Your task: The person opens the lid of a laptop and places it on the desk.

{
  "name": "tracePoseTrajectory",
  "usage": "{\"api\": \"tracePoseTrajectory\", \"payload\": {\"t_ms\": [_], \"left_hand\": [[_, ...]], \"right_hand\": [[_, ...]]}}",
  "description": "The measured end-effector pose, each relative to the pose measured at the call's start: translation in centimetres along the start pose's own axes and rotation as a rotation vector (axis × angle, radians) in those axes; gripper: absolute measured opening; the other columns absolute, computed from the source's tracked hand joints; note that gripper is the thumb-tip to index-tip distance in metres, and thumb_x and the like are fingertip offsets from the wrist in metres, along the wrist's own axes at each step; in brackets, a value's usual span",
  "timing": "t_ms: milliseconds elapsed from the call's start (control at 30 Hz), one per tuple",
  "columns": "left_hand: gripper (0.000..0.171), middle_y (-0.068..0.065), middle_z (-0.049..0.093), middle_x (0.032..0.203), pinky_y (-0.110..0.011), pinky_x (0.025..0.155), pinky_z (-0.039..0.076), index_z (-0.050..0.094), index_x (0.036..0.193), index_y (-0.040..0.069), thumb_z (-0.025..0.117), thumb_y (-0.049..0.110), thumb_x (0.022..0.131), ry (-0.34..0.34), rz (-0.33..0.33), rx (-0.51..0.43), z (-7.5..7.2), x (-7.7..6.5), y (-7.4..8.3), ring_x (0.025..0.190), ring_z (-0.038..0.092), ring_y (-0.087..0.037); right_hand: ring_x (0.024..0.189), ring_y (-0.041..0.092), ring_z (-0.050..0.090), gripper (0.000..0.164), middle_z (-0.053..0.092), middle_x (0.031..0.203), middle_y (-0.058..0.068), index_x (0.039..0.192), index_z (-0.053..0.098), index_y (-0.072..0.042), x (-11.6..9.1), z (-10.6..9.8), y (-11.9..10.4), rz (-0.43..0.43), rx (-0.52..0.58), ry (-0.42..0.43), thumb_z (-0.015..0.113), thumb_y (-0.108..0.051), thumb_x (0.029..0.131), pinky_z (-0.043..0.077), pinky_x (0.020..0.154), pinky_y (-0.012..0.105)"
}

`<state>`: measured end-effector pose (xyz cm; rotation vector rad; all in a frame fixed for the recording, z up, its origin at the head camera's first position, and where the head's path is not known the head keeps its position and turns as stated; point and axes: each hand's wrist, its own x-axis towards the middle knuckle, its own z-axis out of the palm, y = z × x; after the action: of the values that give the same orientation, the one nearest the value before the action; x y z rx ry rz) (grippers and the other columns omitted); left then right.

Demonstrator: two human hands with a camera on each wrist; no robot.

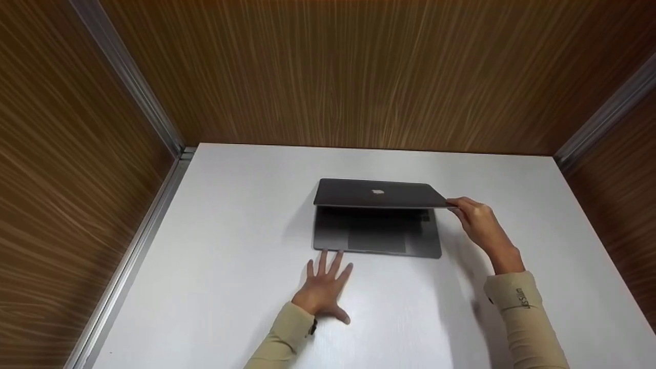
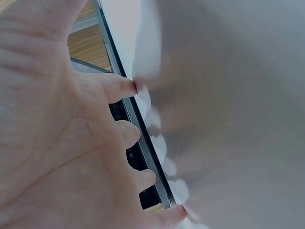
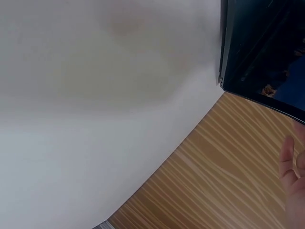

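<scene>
A dark grey laptop (image 1: 330, 236) lies on the white table, its lid (image 1: 348, 193) partly raised and tilted toward me over the keyboard. The pale logo (image 1: 377, 191) shows on the lid's outer face. My right hand (image 1: 480, 223) pinches the lid's right front corner. From the right wrist, part of the lit screen (image 3: 290, 86) is seen above that hand (image 3: 295, 181). My left hand (image 1: 322, 292) has its fingers spread on the table, with the middle fingertips at the laptop's front left edge. In the left wrist view, the palm (image 2: 57, 129) hides much of the laptop.
The white table (image 1: 230, 230) extends around the laptop. Wood-grain panels (image 1: 328, 77) stand at the back and both sides, with metal rails (image 1: 138, 246) along the left edge. Both forearms wear beige sleeves (image 1: 528, 318).
</scene>
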<state>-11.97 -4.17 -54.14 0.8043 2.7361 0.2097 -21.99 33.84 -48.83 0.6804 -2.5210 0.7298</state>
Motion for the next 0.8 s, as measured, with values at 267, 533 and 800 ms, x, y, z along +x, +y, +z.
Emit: {"api": "tracePoseTrajectory", "payload": {"t_ms": [267, 533, 800], "left_hand": [[0.123, -0.019, 0.013, 0.167, -0.068, 0.113, 0.021, 0.033, 0.16, 0.014, 0.089, 0.063, 0.062, -0.026, 0.001, -0.003, 0.5, 0.3, 0.1, 0.15, 0.008, -0.05], [0.122, -0.019, 0.014, 0.166, -0.068, 0.113, 0.021, 0.034, 0.159, 0.013, 0.09, 0.061, 0.062, -0.025, -0.003, -0.003, 0.4, 0.2, 0.0, 0.15, 0.009, -0.05], [0.122, -0.02, 0.016, 0.166, -0.069, 0.111, 0.024, 0.035, 0.159, 0.013, 0.09, 0.062, 0.061, -0.007, 0.004, 0.025, 0.3, 0.2, -0.1, 0.149, 0.012, -0.051]], "right_hand": [[0.088, 0.039, 0.07, 0.019, 0.071, 0.1, 0.022, 0.109, 0.07, 0.011, 0.3, -0.5, 0.0, 0.018, -0.003, 0.017, 0.064, 0.013, 0.092, 0.053, 0.072, 0.051], [0.088, 0.04, 0.071, 0.015, 0.072, 0.098, 0.022, 0.106, 0.071, 0.011, 1.3, -0.6, 0.2, 0.02, 0.021, 0.029, 0.064, 0.011, 0.093, 0.053, 0.074, 0.052], [0.091, 0.041, 0.071, 0.014, 0.072, 0.098, 0.023, 0.105, 0.071, 0.012, 2.1, -0.6, 0.4, 0.039, 0.044, 0.026, 0.063, 0.011, 0.094, 0.053, 0.077, 0.054]]}}
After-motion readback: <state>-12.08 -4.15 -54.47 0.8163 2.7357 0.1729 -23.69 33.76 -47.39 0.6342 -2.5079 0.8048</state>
